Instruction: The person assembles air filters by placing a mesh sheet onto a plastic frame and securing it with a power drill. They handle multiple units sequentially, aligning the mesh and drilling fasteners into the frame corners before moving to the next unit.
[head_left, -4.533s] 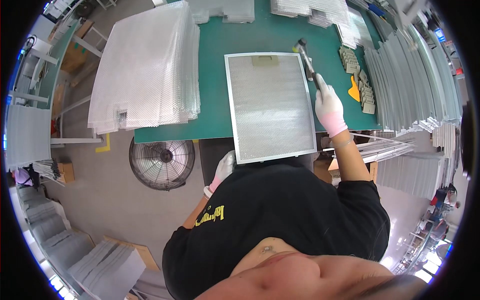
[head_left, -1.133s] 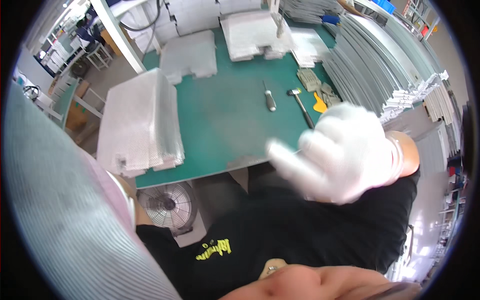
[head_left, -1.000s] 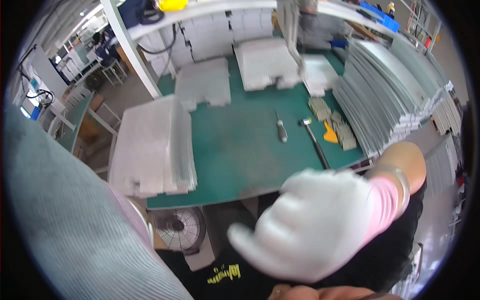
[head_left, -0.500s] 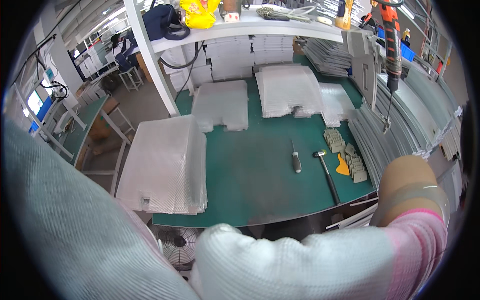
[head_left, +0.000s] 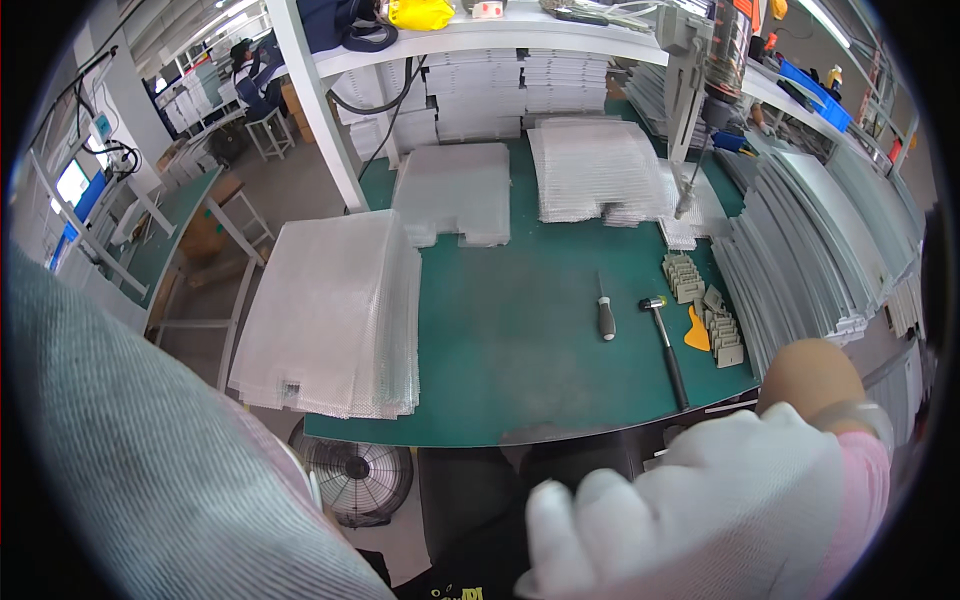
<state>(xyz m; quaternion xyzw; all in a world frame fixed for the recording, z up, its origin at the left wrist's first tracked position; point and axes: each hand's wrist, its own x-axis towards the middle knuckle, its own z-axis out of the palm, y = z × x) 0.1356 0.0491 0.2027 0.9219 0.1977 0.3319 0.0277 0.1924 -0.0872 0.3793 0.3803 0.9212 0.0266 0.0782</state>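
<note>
My right hand [head_left: 690, 510], in a white knit glove with a pink cuff, hangs in front of the table's near edge. Its fingers are loosely bent and a little apart, and I see nothing in them. At the left, very close to the camera, my left hand [head_left: 170, 450] fills the rim as a blurred, ribbed glove; its fingers are out of sight. Beyond my hands, a screwdriver [head_left: 606, 318], a black-handled hammer [head_left: 668, 355] and a yellow scraper [head_left: 697, 330] lie on the green tabletop [head_left: 500, 340]. Beside them sit several small beige plates [head_left: 722, 335].
Stacks of translucent sheets stand at the left [head_left: 320, 310], the back [head_left: 455, 190] and back right [head_left: 595, 170]. Grey panels [head_left: 800, 250] lean along the right. A power screwdriver [head_left: 727, 50] hangs over the table. Under the left edge stands a fan [head_left: 355, 470].
My right hand has drawn back to the right and farther from the camera, uncovering the fan and my lap. The view has shifted slightly; tools on the table lie unmoved.
</note>
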